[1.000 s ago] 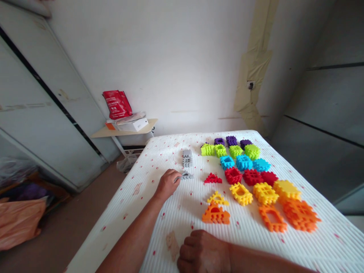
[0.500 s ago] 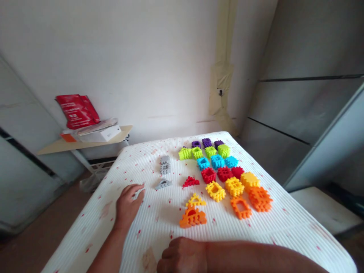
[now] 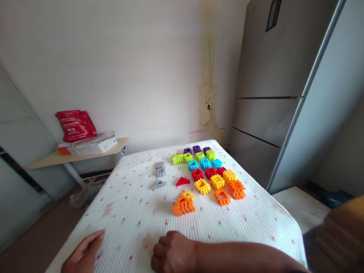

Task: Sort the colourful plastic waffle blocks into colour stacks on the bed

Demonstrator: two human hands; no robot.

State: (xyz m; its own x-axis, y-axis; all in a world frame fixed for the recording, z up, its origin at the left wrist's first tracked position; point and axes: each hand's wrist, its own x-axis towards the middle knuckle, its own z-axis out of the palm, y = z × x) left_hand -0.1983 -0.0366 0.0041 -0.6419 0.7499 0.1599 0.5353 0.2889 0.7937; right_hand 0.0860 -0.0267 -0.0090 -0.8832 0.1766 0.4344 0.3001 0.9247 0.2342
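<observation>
My left hand (image 3: 83,254) lies flat at the near left edge of the white-covered table (image 3: 133,212), fingers stretched out, holding nothing. My right hand (image 3: 173,256) rests as a fist on the cloth near the front, nothing visible in it. Ahead lie rows of toothed plastic blocks: purple (image 3: 196,149), green (image 3: 196,156), blue (image 3: 204,163), red (image 3: 203,173), yellow (image 3: 216,181) and orange (image 3: 229,193). An orange triangle block (image 3: 183,206) is nearest my right hand. Two grey pieces (image 3: 159,176) sit to the left.
A shelf (image 3: 76,151) by the wall carries a red bag (image 3: 75,125) and a white box. A tall grey refrigerator (image 3: 273,94) stands right of the table. A low white surface (image 3: 301,206) sits at the table's right.
My left hand let go of the grey piece and drew back to the near edge. The view pulled away and turned right, showing the refrigerator. The right fist stayed put.
</observation>
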